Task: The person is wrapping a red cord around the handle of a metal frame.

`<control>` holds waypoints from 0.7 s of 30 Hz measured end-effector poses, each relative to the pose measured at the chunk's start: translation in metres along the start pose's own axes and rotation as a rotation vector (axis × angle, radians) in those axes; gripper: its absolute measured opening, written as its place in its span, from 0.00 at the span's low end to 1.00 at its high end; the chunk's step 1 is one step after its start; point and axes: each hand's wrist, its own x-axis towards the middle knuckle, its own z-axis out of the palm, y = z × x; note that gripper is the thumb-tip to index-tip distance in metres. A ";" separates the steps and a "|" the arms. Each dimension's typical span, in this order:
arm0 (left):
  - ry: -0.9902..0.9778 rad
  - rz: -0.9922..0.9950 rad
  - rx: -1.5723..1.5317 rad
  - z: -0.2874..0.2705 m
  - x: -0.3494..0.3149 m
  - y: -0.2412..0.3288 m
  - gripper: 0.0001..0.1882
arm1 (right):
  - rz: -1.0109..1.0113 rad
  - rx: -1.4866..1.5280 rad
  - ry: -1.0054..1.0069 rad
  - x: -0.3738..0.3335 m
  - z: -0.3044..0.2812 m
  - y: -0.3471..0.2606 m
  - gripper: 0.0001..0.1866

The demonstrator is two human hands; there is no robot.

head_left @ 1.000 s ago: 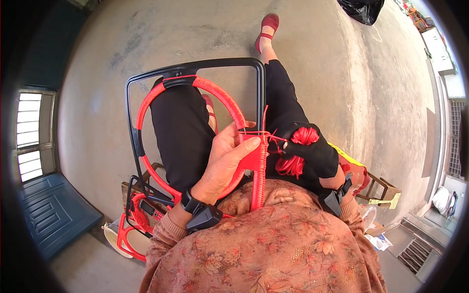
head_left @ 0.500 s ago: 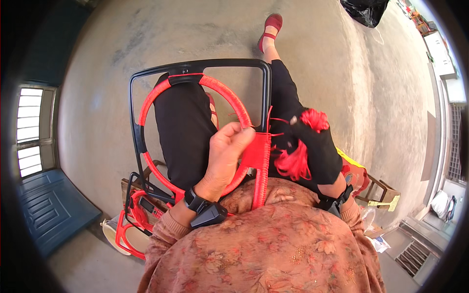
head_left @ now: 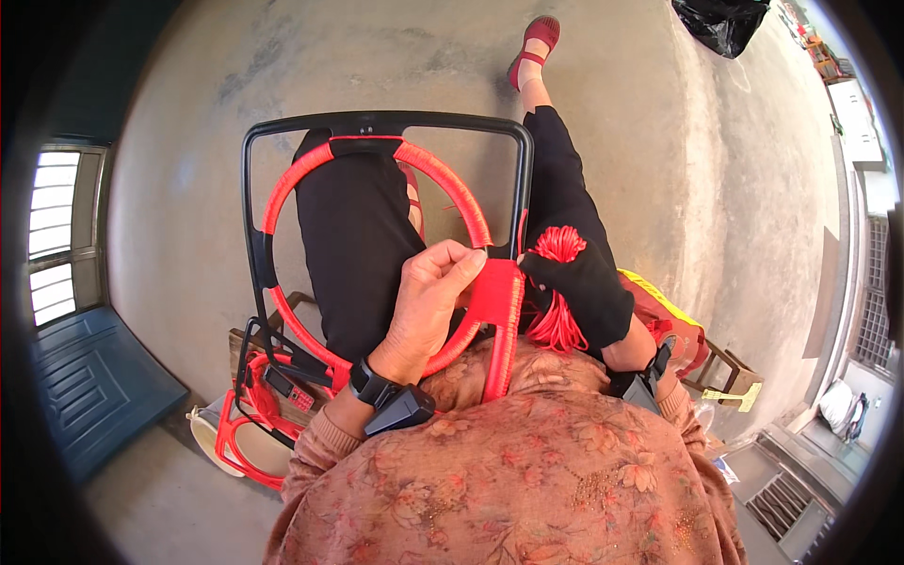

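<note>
Across my lap lies a black metal frame [head_left: 311,123] with a ring [head_left: 443,181] inside it, mostly wrapped in red cord. A tightly wound red panel [head_left: 497,290] covers the frame's right side. My left hand [head_left: 424,299], bare, is closed with thumb and forefinger pinched on the wrapped frame where ring and panel meet. In a black glove, my right hand [head_left: 593,294] grips a bundle of red cord [head_left: 557,328], whose loops stick out above and below the fist. The right fingertips are close to the frame's right bar, by the panel's top edge.
At lower left, another red-wrapped frame [head_left: 247,457] and a keypad phone [head_left: 287,388] rest beside a pale round container [head_left: 209,435]. A red bag with a yellow edge [head_left: 673,325] is by my right arm. A black plastic bag [head_left: 723,24] lies on the floor at far right.
My right hand has come left and down to the frame's right bar with the cord bundle. The strands stretched between it and the frame have shortened. My left hand keeps its pinch.
</note>
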 end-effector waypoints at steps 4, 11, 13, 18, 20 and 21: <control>-0.022 -0.006 0.015 -0.001 0.004 -0.003 0.07 | 0.066 0.240 -0.015 0.006 -0.008 0.016 0.07; -0.170 -0.058 0.006 0.021 -0.005 0.021 0.12 | -0.240 0.744 0.235 -0.021 -0.070 0.021 0.12; -0.187 -0.104 -0.007 0.022 -0.005 0.024 0.13 | -0.327 0.890 0.121 -0.030 -0.134 0.052 0.14; -0.243 -0.115 0.019 0.021 -0.004 0.024 0.14 | -0.460 1.020 0.784 -0.040 -0.283 0.146 0.16; -0.215 -0.121 0.034 0.018 -0.001 0.015 0.13 | -0.540 0.815 0.190 -0.084 -0.351 0.178 0.20; -0.189 -0.130 0.048 0.018 -0.001 0.012 0.13 | -0.546 0.819 0.189 -0.083 -0.347 0.178 0.20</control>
